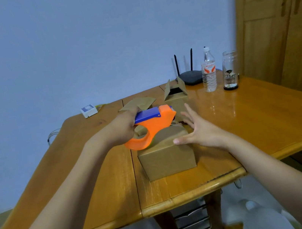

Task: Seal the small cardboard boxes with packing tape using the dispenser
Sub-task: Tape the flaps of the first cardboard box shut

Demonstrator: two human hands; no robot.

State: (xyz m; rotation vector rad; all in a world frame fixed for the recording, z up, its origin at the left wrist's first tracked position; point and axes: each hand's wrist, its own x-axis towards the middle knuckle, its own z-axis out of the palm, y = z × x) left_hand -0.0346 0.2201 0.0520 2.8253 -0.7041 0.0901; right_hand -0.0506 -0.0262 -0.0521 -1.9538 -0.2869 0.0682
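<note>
The left hand (122, 128) grips the orange and blue dispenser (153, 126) by its handle, fingers curled round it. The dispenser is held over the far left part of the near box (166, 154), its front end pointing away from the person. Whether its lower edge touches the box top cannot be told.

The right hand (198, 128) is open, fingers straight and spread. It sits at the far right corner of the near box, thumb at the top edge; actual contact cannot be confirmed.

The near box stands on the tabletop (246, 118), close to the front edge, flaps folded down. No strip of tape can be made out on its top or front face, though clear tape would be hard to see here. Judgement: this box is closed but probably not yet sealed, and the tape run is about to begin or has just begun.

Remaining work, as far as can be judged:
- An open box (175, 94) stands further back, flaps up, unsealed.
- A flat cardboard piece (140, 103) lies behind the left hand; it appears unfolded.

Also on the tabletop: a router (192, 79), a bottle (209, 72), a glass jar (229, 71) and a small white device (88, 110).

Overall the task appears to be at an early stage: no box is shown sealed.
</note>
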